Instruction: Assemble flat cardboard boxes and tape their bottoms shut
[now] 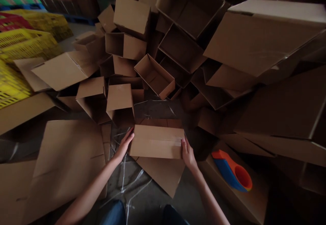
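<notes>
Both hands on a taped cardboard carton point(155, 141), lying closed just in front of you, a strip of clear tape across its top and running to the right end. Step in hand: you're bracing it from both ends.

Left hand point(124, 145): fingers spread, moderately open, pressed against the carton's left end. Right hand point(188, 153): fingers slightly curled around the right end, next to the tape. Neither hand shows a tight clench, but the carton sits between them. (How much weight they carry, you can't tell from this view.) An even, two-sided hold is what this position calls for, since the carton rests on loose cardboard.

Ahead of it, a heap of open cardboard boxes point(152, 77) lies at odd angles. To your right, an orange-and-blue plastic tool point(231, 170), possibly a tape dispenser, rests on a carton. Flat cardboard sheets point(66, 160) lie to your left, white plastic strapping point(129, 184) trails across the floor, and yellow plastic crates point(25, 45) are stacked beyond.
</notes>
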Motion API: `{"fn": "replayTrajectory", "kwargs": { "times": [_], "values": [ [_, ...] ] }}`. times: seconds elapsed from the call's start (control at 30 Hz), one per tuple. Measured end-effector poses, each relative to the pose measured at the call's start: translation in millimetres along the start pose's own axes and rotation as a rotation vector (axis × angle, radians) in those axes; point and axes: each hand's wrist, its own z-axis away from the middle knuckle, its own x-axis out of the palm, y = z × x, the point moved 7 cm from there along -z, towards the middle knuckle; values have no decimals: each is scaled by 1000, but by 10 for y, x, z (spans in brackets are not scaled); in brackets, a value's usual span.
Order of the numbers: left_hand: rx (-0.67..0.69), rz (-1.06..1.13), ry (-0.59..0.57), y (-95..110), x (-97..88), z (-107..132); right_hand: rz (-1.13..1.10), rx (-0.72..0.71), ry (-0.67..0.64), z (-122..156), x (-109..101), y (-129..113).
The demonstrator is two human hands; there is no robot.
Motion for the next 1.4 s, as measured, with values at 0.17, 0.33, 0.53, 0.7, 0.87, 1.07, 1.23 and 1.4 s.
{"fn": "replayTrajectory", "kwargs": {
  "times": [0.17,0.33,0.53,0.7,0.87,1.07,1.23,1.4],
  "values": [
    [-43,77,-57,-48,49,81,-22,8,-10,2,11,15],
    [-61,97,-70,-99,51,27,-1,36,23,-25,2,59],
    [-100,131,-43,-169,62,21,-9,47,3,-34,16,65],
    [-240,250,-49,-249,132,76,2,59,19,-35,9,95],
    [-300,245,-62,-253,145,93,-4,44,29,-36,3,109],
    [-264,168,-83,-162,121,24,-33,44,26,-28,5,131],
    [-190,49,-37,90,40,-18,-50,3,24,-22,4,119],
    [-163,-74,-48,233,57,9,-55,18,28,-20,2,136]
  ]
}}
